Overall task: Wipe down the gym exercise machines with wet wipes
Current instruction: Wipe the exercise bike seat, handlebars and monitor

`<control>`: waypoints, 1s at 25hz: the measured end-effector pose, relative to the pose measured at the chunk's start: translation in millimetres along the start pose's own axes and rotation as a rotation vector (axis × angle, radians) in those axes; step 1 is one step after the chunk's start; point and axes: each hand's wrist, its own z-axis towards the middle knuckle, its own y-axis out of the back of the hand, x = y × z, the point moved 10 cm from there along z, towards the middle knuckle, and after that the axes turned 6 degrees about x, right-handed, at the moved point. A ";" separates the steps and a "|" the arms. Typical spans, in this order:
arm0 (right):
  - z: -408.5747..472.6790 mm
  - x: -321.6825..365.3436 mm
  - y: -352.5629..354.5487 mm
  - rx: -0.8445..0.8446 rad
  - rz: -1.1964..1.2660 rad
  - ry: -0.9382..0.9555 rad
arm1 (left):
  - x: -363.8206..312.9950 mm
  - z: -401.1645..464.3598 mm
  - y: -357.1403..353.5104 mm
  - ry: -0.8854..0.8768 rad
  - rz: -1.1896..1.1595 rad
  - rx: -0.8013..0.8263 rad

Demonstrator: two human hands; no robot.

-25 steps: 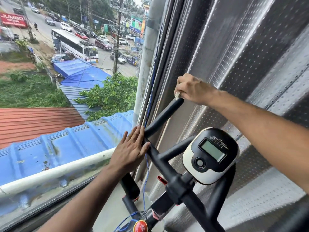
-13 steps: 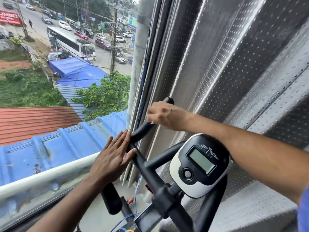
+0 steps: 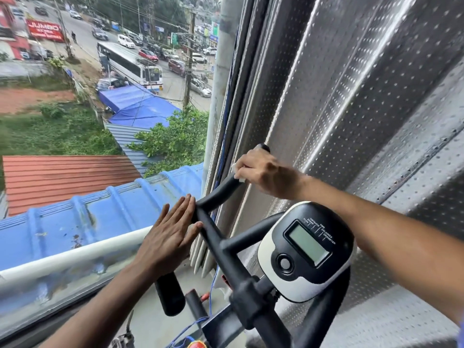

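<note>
An exercise bike's black handlebar (image 3: 216,194) rises in front of me, with a black-and-white display console (image 3: 305,249) at its middle. My right hand (image 3: 263,172) grips the upper part of the far handlebar arm, a white wet wipe (image 3: 237,173) pressed between palm and bar; only the wipe's edges show. The bar's tip (image 3: 263,146) sticks out above that hand. My left hand (image 3: 170,237) lies flat with straight fingers against the bend of the handlebar, holding nothing.
A large window (image 3: 100,121) fills the left, with a white rail (image 3: 75,254) along its bottom. A perforated metal wall panel (image 3: 351,96) stands close on the right. Blue cables (image 3: 226,121) run down the window frame behind the bar. A lower black grip (image 3: 170,295) hangs below my left hand.
My right hand slid down the handlebar arm with the wipe from the tip a second ago, then moved slightly back up. My left hand has stayed flat at the bend.
</note>
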 end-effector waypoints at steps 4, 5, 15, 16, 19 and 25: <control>18.1 77.3 -54.6 0.024 0.101 0.255 | 9.7 -10.4 -3.6 0.055 -0.050 -0.008; 17.7 82.2 -61.5 0.008 0.113 0.269 | 12.6 -13.3 -5.0 0.075 -0.061 -0.006; -12.9 -27.8 4.2 0.020 -0.024 0.056 | 16.8 -15.6 -4.6 0.092 -0.110 -0.006; -12.0 -35.9 9.1 0.047 -0.017 0.029 | 16.7 -15.3 -5.1 0.093 -0.114 -0.007; 8.6 -19.8 3.4 0.112 -0.018 0.064 | 17.4 -17.6 -5.9 0.129 -0.093 0.006; 86.3 65.2 -80.8 0.534 0.339 0.120 | 5.8 -31.6 5.7 0.218 0.112 -0.009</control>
